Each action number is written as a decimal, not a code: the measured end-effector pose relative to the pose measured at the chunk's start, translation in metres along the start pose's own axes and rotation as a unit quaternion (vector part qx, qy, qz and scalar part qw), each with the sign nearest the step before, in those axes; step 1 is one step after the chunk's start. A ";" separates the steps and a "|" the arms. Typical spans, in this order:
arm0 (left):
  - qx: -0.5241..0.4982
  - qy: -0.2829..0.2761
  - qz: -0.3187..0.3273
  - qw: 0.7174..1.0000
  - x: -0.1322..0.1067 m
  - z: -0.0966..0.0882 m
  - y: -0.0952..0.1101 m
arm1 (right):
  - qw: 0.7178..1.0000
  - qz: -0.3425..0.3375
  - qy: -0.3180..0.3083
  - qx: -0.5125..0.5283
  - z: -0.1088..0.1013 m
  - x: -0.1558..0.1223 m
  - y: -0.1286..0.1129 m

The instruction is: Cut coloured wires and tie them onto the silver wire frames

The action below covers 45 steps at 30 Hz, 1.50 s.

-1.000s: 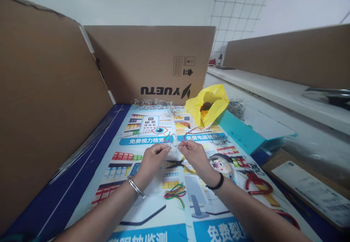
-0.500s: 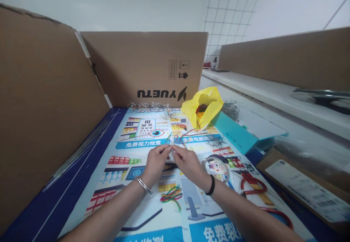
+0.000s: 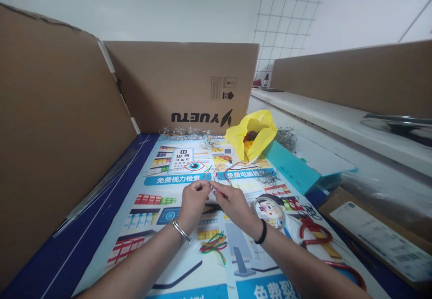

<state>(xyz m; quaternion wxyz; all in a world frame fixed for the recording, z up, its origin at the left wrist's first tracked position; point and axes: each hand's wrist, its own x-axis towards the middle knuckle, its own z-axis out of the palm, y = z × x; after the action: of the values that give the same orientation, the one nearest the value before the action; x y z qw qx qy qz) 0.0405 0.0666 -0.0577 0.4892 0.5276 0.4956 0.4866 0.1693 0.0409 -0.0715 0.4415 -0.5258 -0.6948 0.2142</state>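
Observation:
My left hand (image 3: 195, 202) and my right hand (image 3: 233, 203) meet above the middle of the printed sheet, fingertips close together. A thin red cord (image 3: 219, 192) shows in the pinch of my right hand. The left thumb and fingers are closed too, but what lies between them is too small to tell. Just beyond the fingertips, thin loose strands (image 3: 216, 172) in several colours lie on the sheet. A bundle of red, yellow and green cords (image 3: 214, 245) rests nearer to me, between my forearms.
A yellow bag (image 3: 240, 133) stands open behind the hands, beside a turquoise box (image 3: 290, 166). Grey wire tangles (image 3: 268, 176) lie around. On the right are a clear round roll (image 3: 282, 218), a red-handled tool (image 3: 317, 236) and a labelled package (image 3: 378, 236). Cardboard walls (image 3: 145, 78) enclose the left and back.
The view has shifted slightly. Both hands keep almost the same pinched pose, with only small finger movement around the red cord.

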 end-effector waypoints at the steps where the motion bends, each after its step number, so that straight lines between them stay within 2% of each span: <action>1: 0.001 0.005 0.002 1.000 0.000 0.000 0.001 | 1.000 -0.005 -0.002 -0.001 0.000 0.000 -0.001; 6: 0.023 0.039 0.023 0.999 0.001 -0.004 0.004 | 1.000 -0.017 0.010 -0.005 -0.005 0.003 -0.002; 11: 0.105 0.051 0.116 0.986 0.000 -0.009 -0.001 | 0.999 0.008 0.038 -0.013 -0.010 0.007 0.004; 14: 0.132 0.047 0.144 0.980 -0.001 -0.010 -0.003 | 0.999 0.014 0.039 -0.007 -0.009 0.008 0.004; 18: 0.140 0.036 0.140 0.980 -0.001 -0.010 -0.009 | 0.998 0.063 0.020 0.010 -0.009 0.010 -0.001; 24: 0.111 0.028 0.105 0.988 0.001 -0.009 -0.016 | 0.996 0.040 -0.058 0.046 -0.012 0.011 -0.007; 30: 0.151 0.028 0.092 0.984 0.000 -0.009 -0.016 | 0.986 0.093 -0.082 0.109 -0.007 0.009 0.000; 37: 0.194 0.039 0.131 0.972 -0.001 -0.007 -0.020 | 0.998 0.040 -0.038 -0.017 -0.006 0.010 -0.003; 45: 0.198 0.045 0.161 0.966 0.001 -0.006 -0.025 | 0.984 -0.007 -0.006 -0.176 0.001 0.010 0.001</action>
<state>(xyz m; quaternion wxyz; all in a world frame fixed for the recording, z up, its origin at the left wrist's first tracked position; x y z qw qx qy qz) 0.0329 0.0689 -0.0825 0.2673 0.6642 0.5120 0.4745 0.1680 0.0502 -0.0690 0.3397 -0.5894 -0.7276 0.0884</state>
